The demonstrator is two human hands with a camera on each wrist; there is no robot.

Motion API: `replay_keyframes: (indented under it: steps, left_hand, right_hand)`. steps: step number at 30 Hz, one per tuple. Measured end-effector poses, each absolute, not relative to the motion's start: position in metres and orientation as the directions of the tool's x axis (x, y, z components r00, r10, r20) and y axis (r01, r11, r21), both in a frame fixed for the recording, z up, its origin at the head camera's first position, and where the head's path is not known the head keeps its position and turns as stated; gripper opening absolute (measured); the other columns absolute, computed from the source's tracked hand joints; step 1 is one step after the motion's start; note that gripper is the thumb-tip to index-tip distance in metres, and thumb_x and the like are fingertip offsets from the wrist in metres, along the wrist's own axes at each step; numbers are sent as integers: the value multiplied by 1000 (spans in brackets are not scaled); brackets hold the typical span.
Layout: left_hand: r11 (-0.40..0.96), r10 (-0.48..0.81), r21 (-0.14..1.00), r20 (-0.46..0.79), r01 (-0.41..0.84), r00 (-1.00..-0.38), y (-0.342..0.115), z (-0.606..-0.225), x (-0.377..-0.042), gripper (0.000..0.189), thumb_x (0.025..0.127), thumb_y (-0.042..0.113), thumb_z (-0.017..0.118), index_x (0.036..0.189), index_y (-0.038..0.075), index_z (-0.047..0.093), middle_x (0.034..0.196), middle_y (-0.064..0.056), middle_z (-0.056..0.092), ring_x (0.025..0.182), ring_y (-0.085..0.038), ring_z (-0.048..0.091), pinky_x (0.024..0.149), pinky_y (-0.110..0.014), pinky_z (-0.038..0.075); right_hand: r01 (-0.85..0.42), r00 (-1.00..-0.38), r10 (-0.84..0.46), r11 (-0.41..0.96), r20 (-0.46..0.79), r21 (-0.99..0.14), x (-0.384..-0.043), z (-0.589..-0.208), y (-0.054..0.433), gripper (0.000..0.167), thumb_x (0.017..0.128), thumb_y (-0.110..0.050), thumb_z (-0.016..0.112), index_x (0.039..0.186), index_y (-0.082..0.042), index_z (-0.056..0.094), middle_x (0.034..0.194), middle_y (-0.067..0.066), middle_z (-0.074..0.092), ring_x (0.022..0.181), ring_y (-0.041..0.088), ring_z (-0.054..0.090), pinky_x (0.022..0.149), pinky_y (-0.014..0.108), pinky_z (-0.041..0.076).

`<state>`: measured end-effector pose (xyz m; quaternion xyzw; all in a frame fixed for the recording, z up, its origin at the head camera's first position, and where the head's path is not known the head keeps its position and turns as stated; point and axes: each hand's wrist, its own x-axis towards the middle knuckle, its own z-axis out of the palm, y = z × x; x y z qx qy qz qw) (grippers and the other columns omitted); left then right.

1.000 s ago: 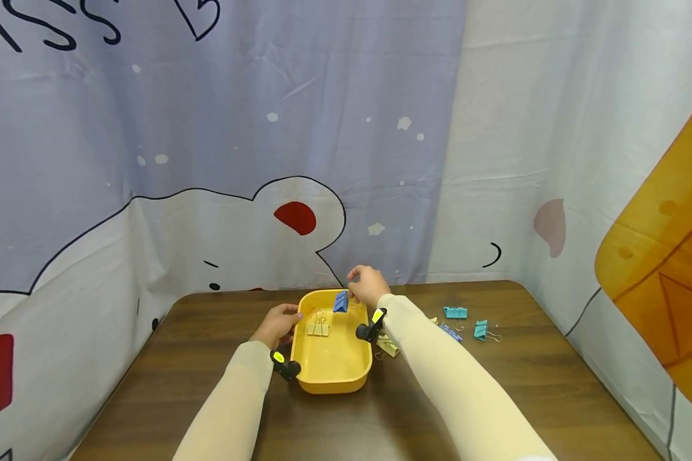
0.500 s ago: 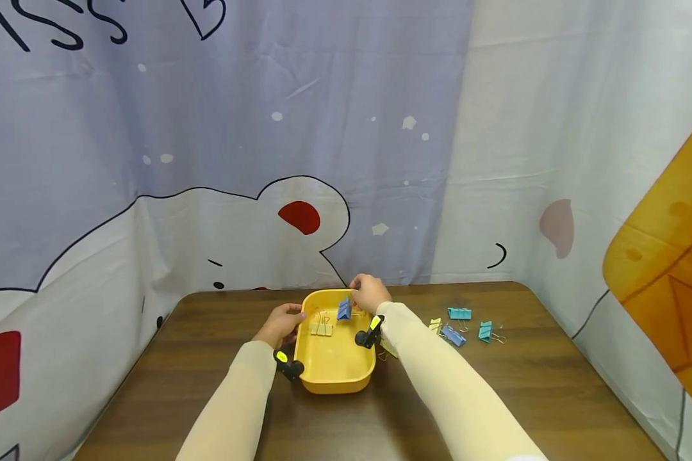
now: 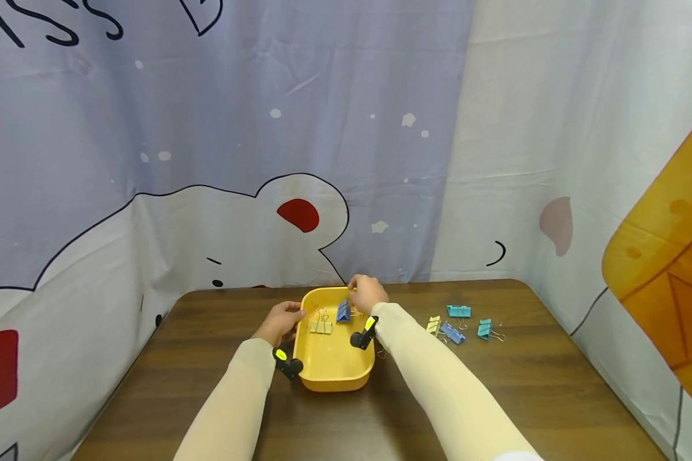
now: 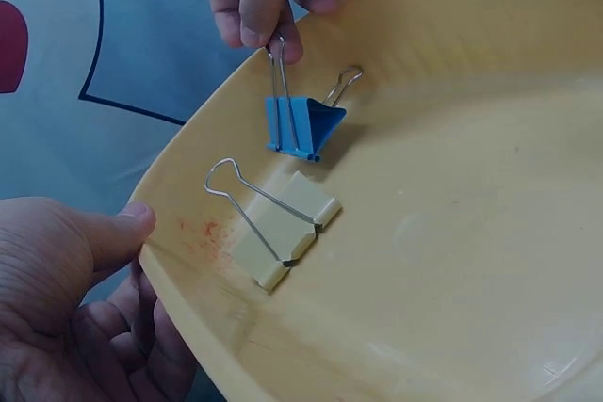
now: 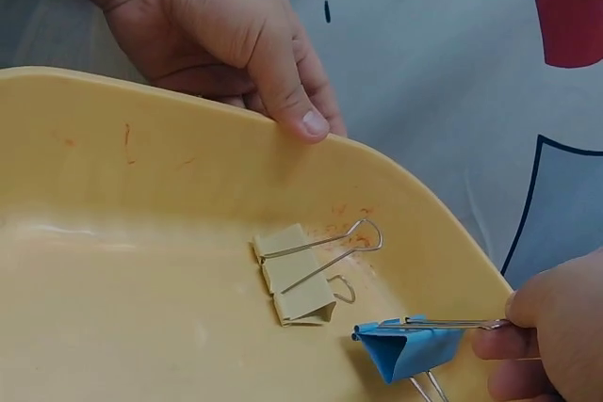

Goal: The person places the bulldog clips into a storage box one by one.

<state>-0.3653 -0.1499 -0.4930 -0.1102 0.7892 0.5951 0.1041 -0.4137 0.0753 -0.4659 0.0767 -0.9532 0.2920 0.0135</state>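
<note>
My left hand (image 3: 277, 323) grips the left rim of a yellow plastic bin (image 3: 331, 358), thumb on the rim and fingers curled outside the wall. At the bin's back right, my right hand (image 3: 368, 294) pinches a wire handle of a blue binder clip (image 4: 292, 124). That clip hangs from the fingertips inside the bin, close over its floor. Beside it, a pale yellow binder clip (image 4: 287, 228) lies on the floor of the bin near the left wall, wire handles pointing to the back.
Right of the bin, on the wooden table (image 3: 553, 397), lie a yellow binder clip (image 3: 434, 324), a blue one (image 3: 452, 333) and two teal ones (image 3: 459, 312). My right forearm partly covers another clip's wire handle (image 3: 382, 354). A printed curtain (image 3: 380, 128) hangs behind the table.
My right hand has lowered the blue binder clip further into the bin, its fingers closer together. The left hand keeps its hold on the rim.
</note>
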Motion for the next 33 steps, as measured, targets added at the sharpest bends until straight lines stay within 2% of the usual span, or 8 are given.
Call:
replay_keyframes:
  steps: [5,10,17,21,24,28,33]
  left_hand:
    - [275,-56,912,-300,-303,-952,-150,-493,-367,39,104,16,59,140,3,53,113,-20,64,87,-24,63,64,-28,54]
    - [284,-63,908,-303,-308,-951,-150,-492,-368,39,104,16,59,140,2,53,112,-20,64,85,-24,64,65,-29,55]
    - [291,-65,905,-306,-312,-950,-149,-493,-367,40,104,17,59,141,3,53,114,-21,64,85,-24,64,63,-28,55]
    - [300,-69,904,-298,-304,-952,-149,-493,-368,39,103,16,60,139,3,53,114,-22,64,83,-24,62,57,-25,52]
    - [308,-70,904,-289,-296,-955,-149,-493,-367,38,103,16,60,138,3,54,113,-22,63,82,-24,62,55,-24,50]
    - [315,-72,901,-290,-298,-954,-149,-492,-366,38,104,17,59,138,2,53,108,-21,64,79,-22,61,55,-23,50]
    - [318,-70,900,-292,-298,-954,-148,-493,-367,38,103,16,60,138,2,54,103,-18,64,75,-20,60,55,-24,50]
  right_hand:
    - [-173,-983,-120,847,136,-503,-415,-467,79,7,94,-15,66,100,-15,70,96,4,72,75,20,61,69,39,53]
    - [-180,-981,-118,842,152,-509,-420,-466,90,6,96,-19,63,95,-16,68,87,1,68,69,19,59,62,37,50]
    - [-157,-985,-91,823,145,-546,-422,-448,122,10,95,-21,60,98,-16,69,81,-1,70,64,19,59,57,36,47]
    - [-153,-986,-85,799,142,-582,-423,-433,151,15,96,-20,57,101,-13,69,71,-2,70,59,19,61,55,36,47]
    - [-144,-987,-71,768,141,-624,-425,-426,173,19,97,-19,56,104,-8,69,70,0,70,57,24,65,51,32,48]
    - [-125,-991,-52,666,122,-735,-425,-421,200,21,97,-15,56,107,0,66,77,9,73,61,31,68,46,27,48]
    - [-86,-996,-55,531,67,-843,-412,-414,229,22,98,-9,56,113,6,62,88,17,72,60,24,67,48,30,53]
